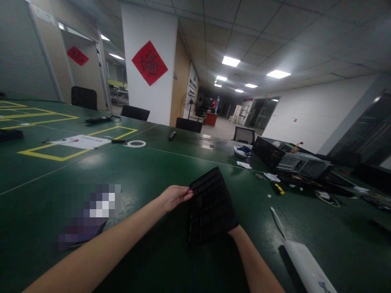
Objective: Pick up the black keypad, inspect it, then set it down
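Black, rectangular, compartmented plastic tray (pixel 214 199) tilted over the smooth green tabletop (pixel 152 167), not set down. Left hand (pixel 175 198) unclenched, fingertips touching its edge; right hand (pixel 234 230) mostly hidden, grip undeterminable.

Dim overall, bright ceiling lights (pixel 231 61) upper centre, soft glare on table (pixel 171 162), pixelated patch (pixel 102 206) lower left, stretched edges.

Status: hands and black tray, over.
Left hand touching black tray; right hand mostly hidden behind it. Tray tilted. White object lies apart, right of right forearm.
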